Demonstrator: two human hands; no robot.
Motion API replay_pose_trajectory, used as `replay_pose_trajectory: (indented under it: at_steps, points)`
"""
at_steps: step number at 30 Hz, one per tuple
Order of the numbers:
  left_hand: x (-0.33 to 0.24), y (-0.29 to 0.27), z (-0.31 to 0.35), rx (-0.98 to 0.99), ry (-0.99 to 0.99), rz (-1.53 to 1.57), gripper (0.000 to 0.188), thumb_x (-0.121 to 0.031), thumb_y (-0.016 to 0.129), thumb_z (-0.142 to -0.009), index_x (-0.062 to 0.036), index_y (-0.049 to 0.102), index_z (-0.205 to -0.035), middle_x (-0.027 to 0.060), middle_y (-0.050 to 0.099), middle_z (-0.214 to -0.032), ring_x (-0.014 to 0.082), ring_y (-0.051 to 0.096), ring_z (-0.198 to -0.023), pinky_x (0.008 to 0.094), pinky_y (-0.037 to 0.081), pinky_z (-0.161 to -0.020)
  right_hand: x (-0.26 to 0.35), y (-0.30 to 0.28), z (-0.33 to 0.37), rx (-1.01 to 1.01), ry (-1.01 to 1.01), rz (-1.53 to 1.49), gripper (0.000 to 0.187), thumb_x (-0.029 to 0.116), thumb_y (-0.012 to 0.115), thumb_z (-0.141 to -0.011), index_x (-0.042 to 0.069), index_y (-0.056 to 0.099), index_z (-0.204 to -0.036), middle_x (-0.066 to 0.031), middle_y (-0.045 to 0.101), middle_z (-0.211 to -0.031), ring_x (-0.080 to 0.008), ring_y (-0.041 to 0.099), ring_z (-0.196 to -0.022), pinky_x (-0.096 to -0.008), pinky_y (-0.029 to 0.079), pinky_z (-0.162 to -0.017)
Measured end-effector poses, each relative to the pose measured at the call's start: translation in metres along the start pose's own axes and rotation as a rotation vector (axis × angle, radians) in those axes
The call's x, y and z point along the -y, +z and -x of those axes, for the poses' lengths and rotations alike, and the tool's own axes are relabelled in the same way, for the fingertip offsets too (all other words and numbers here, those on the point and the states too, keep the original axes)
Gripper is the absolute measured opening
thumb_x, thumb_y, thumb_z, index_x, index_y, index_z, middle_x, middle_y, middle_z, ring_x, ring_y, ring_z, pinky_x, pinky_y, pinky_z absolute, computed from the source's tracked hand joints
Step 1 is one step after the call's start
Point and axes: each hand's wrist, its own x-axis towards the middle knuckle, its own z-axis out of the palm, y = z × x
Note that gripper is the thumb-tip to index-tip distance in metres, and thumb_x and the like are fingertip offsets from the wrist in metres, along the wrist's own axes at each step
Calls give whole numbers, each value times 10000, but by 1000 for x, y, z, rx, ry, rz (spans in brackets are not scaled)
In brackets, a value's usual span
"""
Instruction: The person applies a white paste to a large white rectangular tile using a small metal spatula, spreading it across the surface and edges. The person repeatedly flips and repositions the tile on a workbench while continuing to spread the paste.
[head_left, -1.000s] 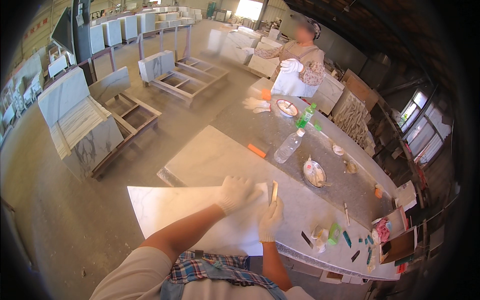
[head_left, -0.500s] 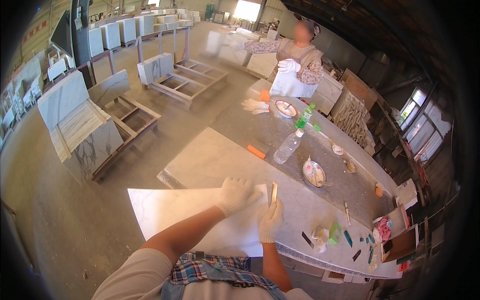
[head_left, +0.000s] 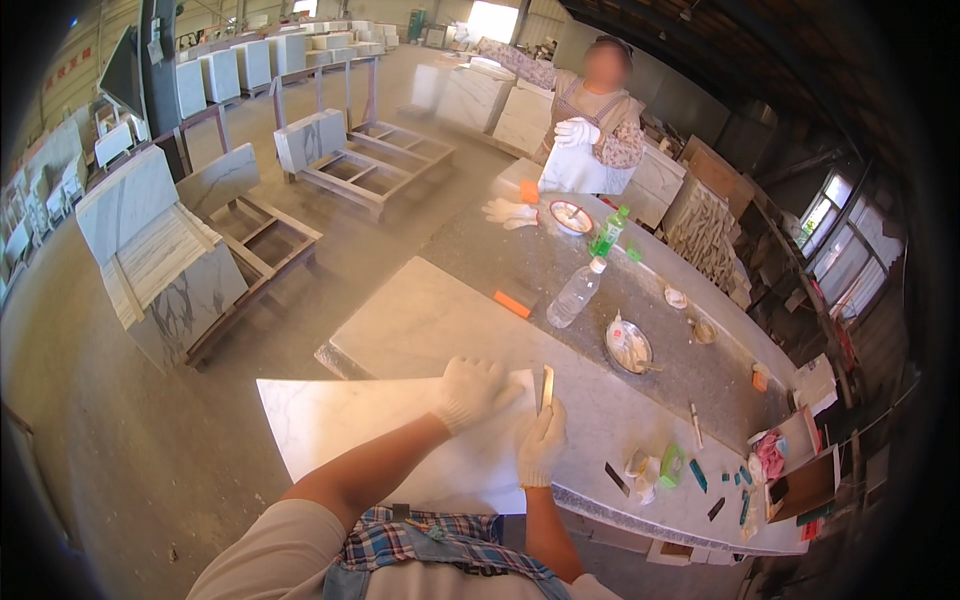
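Fingers of right hand [head_left: 541, 445], lower centre, closed round tool [head_left: 548, 384] jutting above; left hand [head_left: 472, 390], finger curl unclear, atop slab [head_left: 345, 415].

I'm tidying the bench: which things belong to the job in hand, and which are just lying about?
In use:
- white slab, left hand on it
- narrow yellowish strip, in the right hand

Apparently lying about:
- clear bottle
- green bottle
- orange block

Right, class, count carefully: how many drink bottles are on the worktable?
2: a clear bottle with a white cap, near the middle of the worktable, and a green bottle just beyond it. Others may be hidden.
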Motion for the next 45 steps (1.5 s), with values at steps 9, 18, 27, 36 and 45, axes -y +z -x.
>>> replay_pose_trajectory:
  at_steps: [9, 18, 27, 36, 45]
  points:
    - [2, 3, 2, -46, 20, 12, 358, -449, 649, -887, -97, 609, -842, 97, 654, -770, 312, 644, -729, 456, 446, -674, 2, -1, 1, 6, 2, -7, 368, 211, 472, -1049, 11, 568, -1343, -245, 695, -1053, -375, 681, -925, -445, 523, -810]
    - [1, 1, 1, -36, 27, -13, 365, -458, 626, -901, -94, 620, -870, 97, 665, -807, 307, 648, -745, 451, 446, -684, -2, 1, 0, -19, -21, 7, 347, 196, 482, -1042, 15, 582, -1320, -245, 698, -1050, -376, 685, -924, -443, 528, -805]
    - [1, 2, 2, -17, 10, 4, 368, -457, 625, -900, -89, 625, -874, 101, 672, -811, 309, 643, -736, 455, 444, -682, 0, 0, 1, -7, 2, 5, 351, 199, 482, -1041, 8, 582, -1318, -247, 693, -1105, -385, 681, -973, -444, 528, -843]
    - [0, -3, 0, 25, 0, -1, 388, -469, 613, -914, -83, 641, -881, 115, 680, -829, 318, 658, -763, 461, 474, -703, -1, 0, 0, 16, 14, -3, 378, 208, 469, -1048, -11, 559, -1342, -253, 674, -1164, -378, 668, -1038, -440, 516, -886]
    - [-2, -4, -1, -107, 27, -65, 408, -471, 588, -936, -73, 658, -881, 125, 687, -807, 329, 666, -765, 472, 486, -736, 17, 0, -7, 84, 64, 109, 318, 193, 470, -1053, -13, 599, -1258, -199, 660, -1101, -356, 627, -959, -419, 498, -854]
